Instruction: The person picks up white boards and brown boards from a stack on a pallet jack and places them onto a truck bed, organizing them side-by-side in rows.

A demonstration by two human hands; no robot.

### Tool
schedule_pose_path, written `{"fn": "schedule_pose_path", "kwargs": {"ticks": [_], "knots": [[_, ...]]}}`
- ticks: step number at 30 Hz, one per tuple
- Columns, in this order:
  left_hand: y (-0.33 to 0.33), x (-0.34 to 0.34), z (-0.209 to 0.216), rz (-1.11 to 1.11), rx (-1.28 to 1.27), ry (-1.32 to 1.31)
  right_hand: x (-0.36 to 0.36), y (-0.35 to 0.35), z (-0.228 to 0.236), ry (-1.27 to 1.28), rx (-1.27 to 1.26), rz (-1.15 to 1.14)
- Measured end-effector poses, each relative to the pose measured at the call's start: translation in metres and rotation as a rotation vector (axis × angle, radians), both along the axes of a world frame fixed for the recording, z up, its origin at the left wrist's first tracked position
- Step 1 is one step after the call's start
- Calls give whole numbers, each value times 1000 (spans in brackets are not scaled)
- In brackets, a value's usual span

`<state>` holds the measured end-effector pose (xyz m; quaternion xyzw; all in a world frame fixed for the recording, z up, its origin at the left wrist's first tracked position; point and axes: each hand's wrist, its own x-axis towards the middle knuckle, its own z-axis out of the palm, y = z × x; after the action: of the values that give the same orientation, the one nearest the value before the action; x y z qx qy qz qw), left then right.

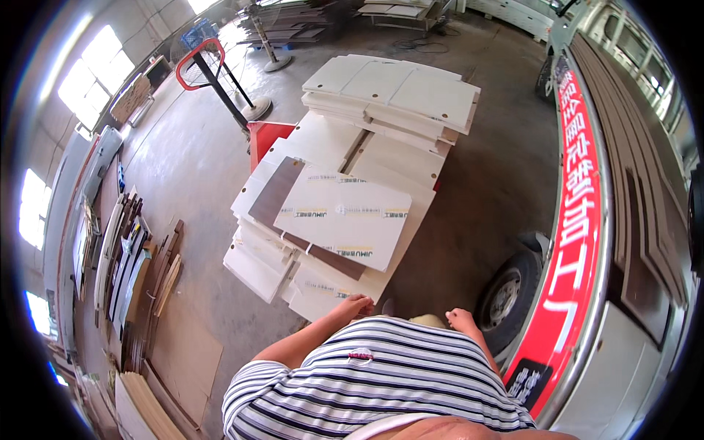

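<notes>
Just in front of my body, my left hand hangs with its fingers curled, close to the near edge of a stack of white panels. Whether it touches that edge I cannot tell. My right hand is loosely closed near my right side, between the stack and a truck wheel, holding nothing that I can see. On the stack, a white printed board lies askew over a brown panel. Farther back, more white panels are piled higher.
A red pallet jack stands at the stack's far left. To the right is a truck with a red banner, a wheel and brown boards on its bed. Offcut strips lean at the left; fan stands are behind.
</notes>
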<state>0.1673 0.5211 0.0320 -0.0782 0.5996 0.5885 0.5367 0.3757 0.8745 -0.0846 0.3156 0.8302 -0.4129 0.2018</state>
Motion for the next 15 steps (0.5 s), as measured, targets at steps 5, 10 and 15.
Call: {"fn": "schedule_pose_path", "kwargs": {"ticks": [5,10,15], "knots": [[49,-87,8,49,-127,173,-86,92,-8,-126,-332,-348],[72,-135,-28,196,-168,153,-229,213,-64,-105,-513,-462],[115,-115,-66,300,-528,33,-437,348,-101,234,-336,-524]]}}
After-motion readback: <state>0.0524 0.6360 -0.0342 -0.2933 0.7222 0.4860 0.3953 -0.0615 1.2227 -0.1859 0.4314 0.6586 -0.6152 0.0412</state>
